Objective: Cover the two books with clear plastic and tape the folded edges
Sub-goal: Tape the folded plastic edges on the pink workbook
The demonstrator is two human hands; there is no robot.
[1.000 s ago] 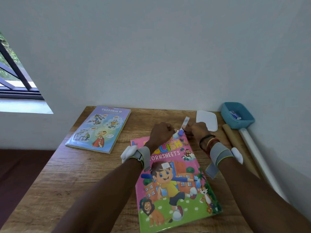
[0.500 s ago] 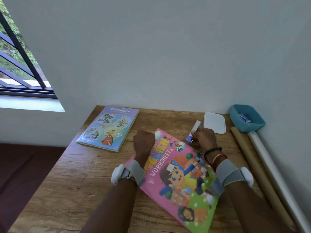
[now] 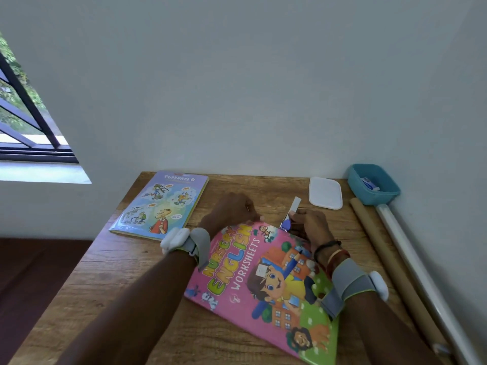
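Note:
The pink worksheet book (image 3: pixel 263 283) lies slantwise on the wooden table (image 3: pixel 118 280), its top corner pointing away from me. My left hand (image 3: pixel 232 212) has curled fingers at that far top corner and holds the book's edge. Just right of the corner, my right hand (image 3: pixel 309 225) pinches a small blue tape dispenser (image 3: pixel 286 224) with a strip of tape (image 3: pixel 295 204) sticking up from it. A second, purple-blue book (image 3: pixel 160 204) lies flat at the table's far left, glossy under plastic.
A white lid (image 3: pixel 325 192) lies at the back of the table, and a teal tub (image 3: pixel 373 184) stands in the far right corner. A brown roll (image 3: pixel 382 259) and a white roll (image 3: pixel 421 272) run along the right wall. The left table edge drops to a dark floor.
The pink book has swung from upright to a slant, its top now pointing up and right of its old lie. My right hand stayed on the tape dispenser; my left hand followed the book's top corner.

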